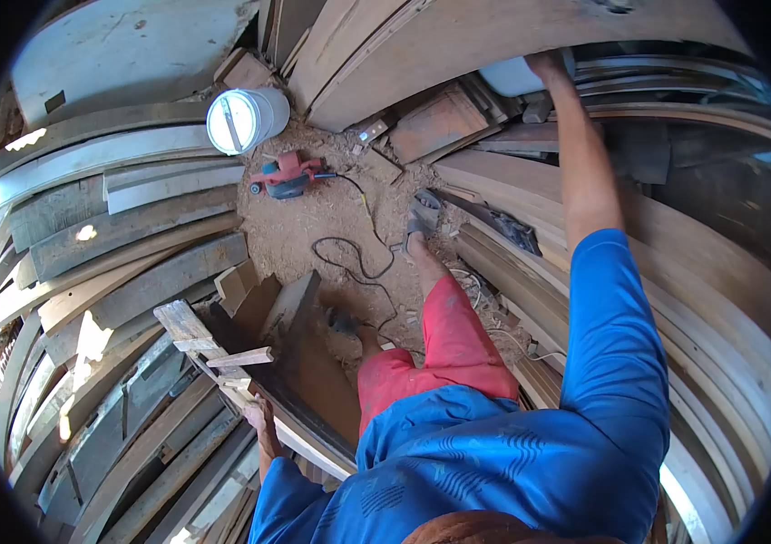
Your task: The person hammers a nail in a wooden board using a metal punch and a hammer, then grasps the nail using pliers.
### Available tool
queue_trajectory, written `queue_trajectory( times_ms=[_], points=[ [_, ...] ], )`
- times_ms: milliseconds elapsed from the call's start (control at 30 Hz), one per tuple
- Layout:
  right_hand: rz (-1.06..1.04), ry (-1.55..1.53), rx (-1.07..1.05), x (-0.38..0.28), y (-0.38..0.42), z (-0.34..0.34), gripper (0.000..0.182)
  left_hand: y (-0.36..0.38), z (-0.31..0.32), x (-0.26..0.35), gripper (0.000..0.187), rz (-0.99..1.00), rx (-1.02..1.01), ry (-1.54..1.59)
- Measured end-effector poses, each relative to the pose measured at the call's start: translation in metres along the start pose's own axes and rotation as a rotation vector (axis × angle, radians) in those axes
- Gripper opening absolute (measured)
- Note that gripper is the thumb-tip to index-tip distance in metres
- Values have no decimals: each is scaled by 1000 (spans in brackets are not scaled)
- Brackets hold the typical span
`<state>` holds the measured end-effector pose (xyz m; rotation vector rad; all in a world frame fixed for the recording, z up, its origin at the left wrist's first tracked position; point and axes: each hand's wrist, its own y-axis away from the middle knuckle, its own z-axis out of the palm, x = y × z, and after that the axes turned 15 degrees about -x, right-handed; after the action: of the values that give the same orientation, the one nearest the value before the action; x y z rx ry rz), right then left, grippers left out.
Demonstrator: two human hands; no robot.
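Note:
My left hand (260, 415) is closed on a narrow wooden frame (233, 385) with short crosspieces, at the lower left. Against that frame leans a dark-edged brown panel (322, 399). My right arm stretches far forward to the upper right. There my right hand (544, 65) is beside a pale, bluish-white object (511, 76), under the edge of a large curved-looking wooden board (485, 41). The fingers of that hand are mostly hidden, so its grip does not show.
A red power tool (289, 174) with a black cord (363, 272) lies on the shavings-covered floor (299, 231). Behind it is a white bucket (269, 113). Planks (131, 236) are stacked along the left, and long boards (676, 272) run along the right.

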<state>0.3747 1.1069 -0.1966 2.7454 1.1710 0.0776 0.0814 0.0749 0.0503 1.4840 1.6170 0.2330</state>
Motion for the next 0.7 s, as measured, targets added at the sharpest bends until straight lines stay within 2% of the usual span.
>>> queue_trajectory(
  times_ms=[233, 267, 400, 500, 533, 600, 700],
  points=[
    [186, -204, -124, 9, -11, -1, 36, 18, -22, 16, 52, -10, -101, -143],
    [203, -226, -126, 10, -10, -1, 35, 21, -25, 23, 51, -83, -117, -101],
    [256, -350, -88, 14, -2, -9, 31, 11, -8, 4, 45, -44, -28, -37],
    [293, -486, -22, 16, 17, -25, 28, 4, 2, -7, 45, 88, 68, -99],
    [303, -527, 1, 16, 22, -33, 27, 4, 9, -11, 43, 161, 176, -105],
    [326, -578, 70, 18, 35, -53, 26, 5, 14, -14, 43, 142, 193, -62],
    [366, -468, 168, 5, 65, -113, 22, 2, 19, -10, 43, 78, 210, -69]
  ],
)
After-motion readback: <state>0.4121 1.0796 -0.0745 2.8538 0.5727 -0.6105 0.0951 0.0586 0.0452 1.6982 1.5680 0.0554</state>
